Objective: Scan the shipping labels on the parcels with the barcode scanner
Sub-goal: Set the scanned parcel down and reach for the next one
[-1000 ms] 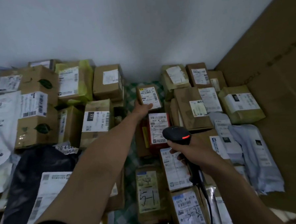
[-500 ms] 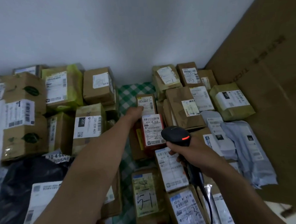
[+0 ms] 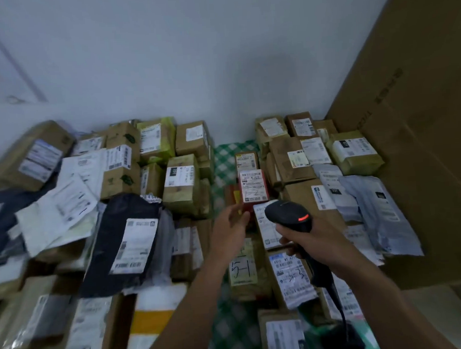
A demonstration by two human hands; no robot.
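My right hand point(image 3: 310, 237) grips the handle of a black barcode scanner point(image 3: 289, 215) with a red light on its head; its cable runs down past my wrist. The scanner's head points toward a red parcel point(image 3: 253, 186) with a white label. Behind that parcel lies a small brown parcel point(image 3: 246, 160) against the checked cloth. My left hand point(image 3: 231, 231) hovers just below and left of the red parcel, fingers loosely bent, holding nothing. Parcels marked "5-1" point(image 3: 242, 267) and "5-3" point(image 3: 292, 275) lie under my forearms.
Labelled brown boxes point(image 3: 180, 186) and a black mailer bag point(image 3: 126, 241) crowd the left side. Grey mailers point(image 3: 378, 209) and more boxes lie on the right. A big cardboard sheet point(image 3: 422, 137) leans at the right. A white wall stands behind. Green checked cloth point(image 3: 224, 158) shows between the rows.
My left hand has let go of the small brown parcel at the back and drawn back toward me, now beside the red parcel. The view has swung left. The scanner stays held.
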